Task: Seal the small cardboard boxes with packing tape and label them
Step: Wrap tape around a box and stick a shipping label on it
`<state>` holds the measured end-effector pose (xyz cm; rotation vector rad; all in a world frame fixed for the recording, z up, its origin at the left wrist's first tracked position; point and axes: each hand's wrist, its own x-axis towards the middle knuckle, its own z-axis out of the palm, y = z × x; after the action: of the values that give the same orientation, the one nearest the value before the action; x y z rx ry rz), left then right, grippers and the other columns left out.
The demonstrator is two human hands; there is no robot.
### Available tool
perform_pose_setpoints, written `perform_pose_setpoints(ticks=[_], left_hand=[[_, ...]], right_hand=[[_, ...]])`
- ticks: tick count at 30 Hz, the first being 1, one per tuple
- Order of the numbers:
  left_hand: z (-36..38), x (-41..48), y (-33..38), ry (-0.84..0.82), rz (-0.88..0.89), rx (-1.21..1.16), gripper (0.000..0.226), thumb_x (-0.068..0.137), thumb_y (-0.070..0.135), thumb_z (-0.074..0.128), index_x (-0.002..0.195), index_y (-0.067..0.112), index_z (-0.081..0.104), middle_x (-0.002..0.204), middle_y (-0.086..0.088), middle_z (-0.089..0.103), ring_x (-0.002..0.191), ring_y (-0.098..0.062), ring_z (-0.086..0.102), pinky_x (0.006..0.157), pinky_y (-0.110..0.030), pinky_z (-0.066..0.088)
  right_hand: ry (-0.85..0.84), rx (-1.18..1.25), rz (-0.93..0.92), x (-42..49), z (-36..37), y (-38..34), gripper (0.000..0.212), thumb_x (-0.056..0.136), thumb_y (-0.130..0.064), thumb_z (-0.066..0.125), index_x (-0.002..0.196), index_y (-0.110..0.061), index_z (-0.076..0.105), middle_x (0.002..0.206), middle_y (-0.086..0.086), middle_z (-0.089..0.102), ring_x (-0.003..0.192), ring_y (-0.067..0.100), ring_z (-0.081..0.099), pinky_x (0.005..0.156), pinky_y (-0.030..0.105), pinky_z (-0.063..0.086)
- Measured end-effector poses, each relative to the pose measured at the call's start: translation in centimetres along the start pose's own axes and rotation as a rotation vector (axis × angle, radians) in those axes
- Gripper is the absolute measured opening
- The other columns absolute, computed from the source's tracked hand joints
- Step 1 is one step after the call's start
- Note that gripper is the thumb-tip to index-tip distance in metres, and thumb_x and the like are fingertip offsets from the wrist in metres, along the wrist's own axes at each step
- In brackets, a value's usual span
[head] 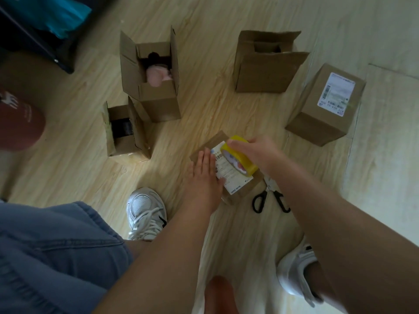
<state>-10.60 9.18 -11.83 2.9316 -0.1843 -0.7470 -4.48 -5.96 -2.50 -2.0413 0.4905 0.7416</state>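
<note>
Beneath both grips, on the floor point(204, 98), lies the small box point(209, 142) being worked: closed, brown and low, with a white printed label point(229, 175) across its top. The left grip point(204, 171) lies flat on it, fingers straight and together. It presses the lid's left side and touches the label's edge, I judge to pin the box so it cannot slide while tape is drawn.

The right grip point(256, 152) is curled round a yellow tape roll point(249, 166), holding it on edge just over the label. This looks like the start of a strip, though the blur hides whether any tape end is already stuck down.

Just beside the right grip's wrist lie black-handled scissors point(269, 200), handles spread, likely left close for the cut.

Beyond the left grip stand a tall open box point(152, 103), with something pink point(155, 75) inside, and a low open box point(124, 141) beside it. Beyond the right grip is a third open box point(260, 73). Well to its right sits a sealed box point(317, 123) that already bears a label.
</note>
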Motion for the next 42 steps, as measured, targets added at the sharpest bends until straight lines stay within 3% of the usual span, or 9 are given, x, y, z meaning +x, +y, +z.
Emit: perform_pose_setpoints(ticks=[6, 13, 18, 21, 24, 28, 32, 38, 42], left_hand=[[-0.9, 0.4, 0.5, -0.065, 0.040, 0.069, 0.064, 0.106, 0.041, 0.013, 0.148, 0.011, -0.026, 0.158, -0.006, -0.033, 0.147, -0.019, -0.027, 0.123, -0.044, -0.010], [-1.6, 1.2, 0.3, -0.132, 0.034, 0.103, 0.064, 0.107, 0.039, 0.016, 0.151, 0.013, -0.024, 0.157, -0.003, -0.035, 0.147, -0.018, -0.027, 0.121, -0.044, -0.012], [-2.1, 1.6, 0.5, -0.154, 0.042, 0.111, 0.066, 0.107, 0.040, 0.019, 0.152, 0.014, -0.021, 0.158, -0.002, -0.033, 0.148, -0.018, -0.025, 0.123, -0.047, -0.007], [-2.7, 2.3, 0.1, -0.182, 0.039, 0.122, 0.068, 0.107, 0.039, 0.022, 0.152, 0.014, -0.023, 0.158, -0.001, -0.035, 0.148, -0.019, -0.025, 0.123, -0.048, -0.006], [-3.2, 3.1, -0.1, -0.191, 0.032, 0.143, 0.069, 0.107, 0.038, 0.023, 0.152, 0.015, -0.023, 0.158, 0.000, -0.035, 0.149, -0.019, -0.024, 0.121, -0.046, -0.007], [-3.5, 3.5, 0.1, -0.209, 0.031, 0.143, 0.069, 0.107, 0.037, 0.024, 0.151, 0.015, -0.024, 0.157, 0.000, -0.036, 0.148, -0.019, -0.025, 0.122, -0.046, -0.007], [-3.4, 3.4, 0.1, -0.208, 0.040, 0.145, 0.069, 0.107, 0.038, 0.024, 0.151, 0.015, -0.024, 0.157, 0.000, -0.036, 0.148, -0.018, -0.026, 0.121, -0.045, -0.009], [-3.4, 3.5, -0.2, -0.195, 0.052, 0.120, 0.068, 0.107, 0.038, 0.023, 0.151, 0.017, -0.025, 0.157, 0.001, -0.036, 0.148, -0.018, -0.026, 0.122, -0.046, -0.008], [-3.4, 3.4, -0.2, -0.190, 0.056, 0.124, 0.069, 0.107, 0.039, 0.023, 0.151, 0.017, -0.025, 0.157, 0.001, -0.036, 0.148, -0.018, -0.026, 0.123, -0.047, -0.007]], right_hand=[[0.059, -0.045, 0.066, -2.4, -1.0, 3.1, 0.044, 0.089, -0.050, 0.068, 0.068, -0.012, 0.059, 0.040, -0.009, 0.057, 0.034, -0.002, 0.054, 0.034, 0.013, 0.036], [-0.058, -0.061, 0.221, -4.9, -2.5, 5.4, 0.044, 0.088, -0.056, 0.067, 0.084, -0.012, 0.064, 0.047, -0.005, 0.065, 0.040, 0.003, 0.061, 0.043, 0.016, 0.044], [-0.217, 0.046, 0.300, -5.4, -2.3, 5.3, 0.049, 0.087, -0.051, 0.071, 0.107, -0.007, 0.064, 0.074, 0.011, 0.076, 0.059, 0.017, 0.073, 0.048, 0.020, 0.053], [-0.263, 0.079, 0.394, -5.5, -2.0, 6.2, 0.061, 0.084, -0.054, 0.073, 0.118, -0.006, 0.056, 0.077, 0.012, 0.076, 0.066, 0.023, 0.075, 0.063, 0.031, 0.060], [-0.187, 0.052, 0.388, -6.1, -2.0, 6.8, 0.047, 0.091, -0.054, 0.064, 0.104, -0.011, 0.052, 0.056, 0.002, 0.066, 0.041, 0.009, 0.063, 0.046, 0.021, 0.046], [-0.033, 0.071, 0.364, -6.2, -0.3, 7.7, 0.043, 0.096, -0.053, 0.057, 0.095, -0.011, 0.045, 0.064, 0.001, 0.052, 0.035, 0.010, 0.048, 0.030, 0.016, 0.034], [0.033, 0.140, 0.412, -5.2, 2.5, 9.1, 0.054, 0.091, -0.060, 0.059, 0.094, -0.006, 0.059, 0.077, 0.014, 0.072, 0.046, 0.020, 0.068, 0.046, 0.024, 0.053], [0.163, -0.021, 0.416, -4.5, 3.8, 9.7, 0.057, 0.093, -0.065, 0.051, 0.073, -0.012, 0.056, 0.055, 0.001, 0.062, 0.046, 0.016, 0.068, 0.052, 0.028, 0.048], [0.151, -0.032, 0.455, -4.0, 4.1, 10.0, 0.057, 0.093, -0.066, 0.049, 0.080, -0.012, 0.059, 0.061, 0.001, 0.068, 0.043, 0.013, 0.067, 0.052, 0.027, 0.047]])
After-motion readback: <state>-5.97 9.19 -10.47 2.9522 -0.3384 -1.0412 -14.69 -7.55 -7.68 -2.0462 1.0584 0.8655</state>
